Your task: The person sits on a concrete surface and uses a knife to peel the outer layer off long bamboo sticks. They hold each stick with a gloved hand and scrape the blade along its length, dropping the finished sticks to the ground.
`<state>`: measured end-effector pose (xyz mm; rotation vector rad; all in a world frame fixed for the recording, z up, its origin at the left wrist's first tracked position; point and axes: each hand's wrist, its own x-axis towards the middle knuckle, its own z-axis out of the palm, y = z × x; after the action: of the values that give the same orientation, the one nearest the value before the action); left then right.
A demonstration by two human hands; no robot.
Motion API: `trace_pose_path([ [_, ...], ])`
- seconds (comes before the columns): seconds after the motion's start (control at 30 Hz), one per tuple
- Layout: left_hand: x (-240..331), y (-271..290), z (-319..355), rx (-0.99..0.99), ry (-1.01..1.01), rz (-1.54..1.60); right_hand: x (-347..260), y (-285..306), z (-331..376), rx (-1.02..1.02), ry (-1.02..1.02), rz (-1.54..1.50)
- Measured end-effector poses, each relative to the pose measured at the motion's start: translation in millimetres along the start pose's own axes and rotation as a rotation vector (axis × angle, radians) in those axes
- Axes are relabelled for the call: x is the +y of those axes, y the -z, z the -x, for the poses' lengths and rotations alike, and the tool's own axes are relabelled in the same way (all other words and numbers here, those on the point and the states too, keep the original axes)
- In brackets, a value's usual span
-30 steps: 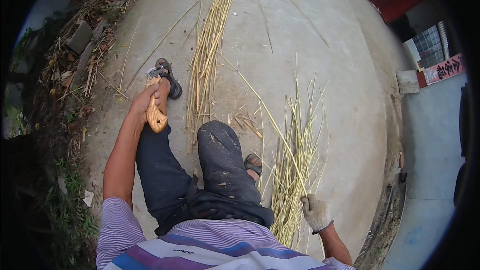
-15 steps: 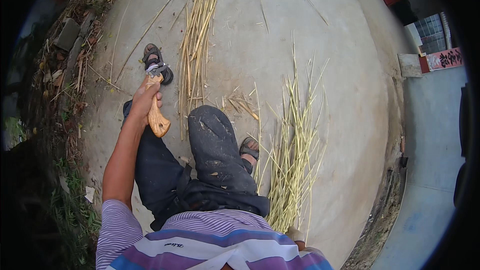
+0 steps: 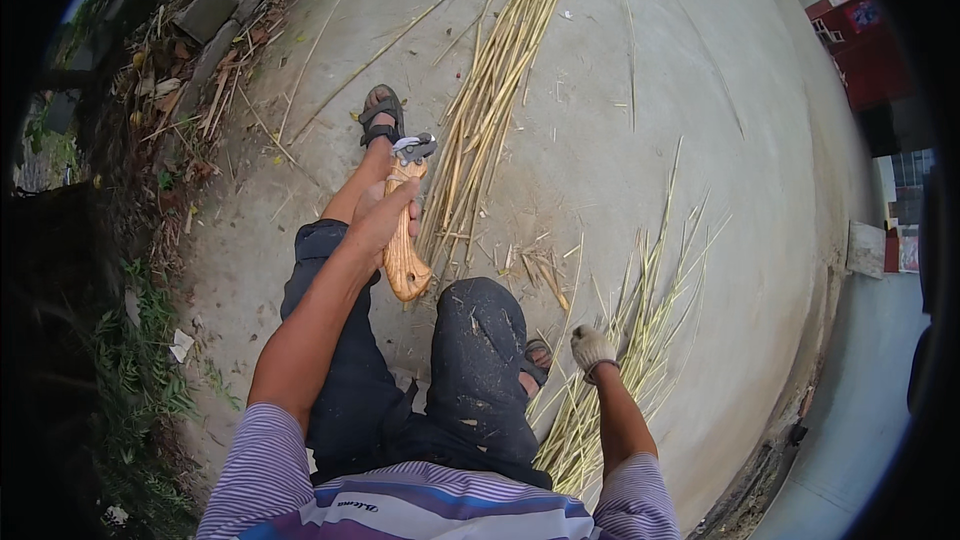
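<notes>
My bare left hand (image 3: 378, 218) is wrapped round the curved wooden handle of a hand tool (image 3: 408, 265). A small grey metal head sits at the tool's far end; its exact kind is unclear. My right hand (image 3: 593, 349) wears a pale work glove and looks closed, above the left edge of a pile of thin greenish-yellow stalks (image 3: 640, 335). Whether anything is in those fingers is hidden. A bundle of thicker tan stalks (image 3: 500, 90) lies on the ground just beyond the tool.
Short broken pieces of stalk (image 3: 545, 275) are scattered between the two piles. My sandalled feet stand on concrete (image 3: 720, 130). Plants (image 3: 150, 360) and dry litter with a grey block (image 3: 207, 8) border the left side. A pale blue wall (image 3: 850, 390) runs along the right.
My right hand has come up from the lower edge to the pile of greenish stalks. In the picture, the tool and left hand now sit further right, as does the whole scene.
</notes>
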<state>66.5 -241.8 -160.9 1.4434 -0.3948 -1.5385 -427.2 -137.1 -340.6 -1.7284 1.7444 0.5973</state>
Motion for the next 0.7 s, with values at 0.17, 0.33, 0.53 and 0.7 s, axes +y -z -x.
trace_pose_path([
  [0.17, -5.7, -3.5, -18.0, -0.010, 0.071, -0.051, -198.2, 95.5, -152.3, 0.114, 0.143, -0.166],
  [0.33, 35.3, -16.6, -3.5, -0.147, 0.086, -0.106, -309.0, 102.6, -241.1, 0.097, 0.063, -0.212],
  [0.53, 36.5, 5.9, -3.0, -0.152, 0.128, -0.091, -331.3, 97.3, -267.1, 0.167, 0.000, -0.323],
  [0.7, 34.7, 7.6, -3.6, -0.143, 0.049, -0.035, -307.9, 81.0, -254.7, 0.225, 0.004, -0.627],
])
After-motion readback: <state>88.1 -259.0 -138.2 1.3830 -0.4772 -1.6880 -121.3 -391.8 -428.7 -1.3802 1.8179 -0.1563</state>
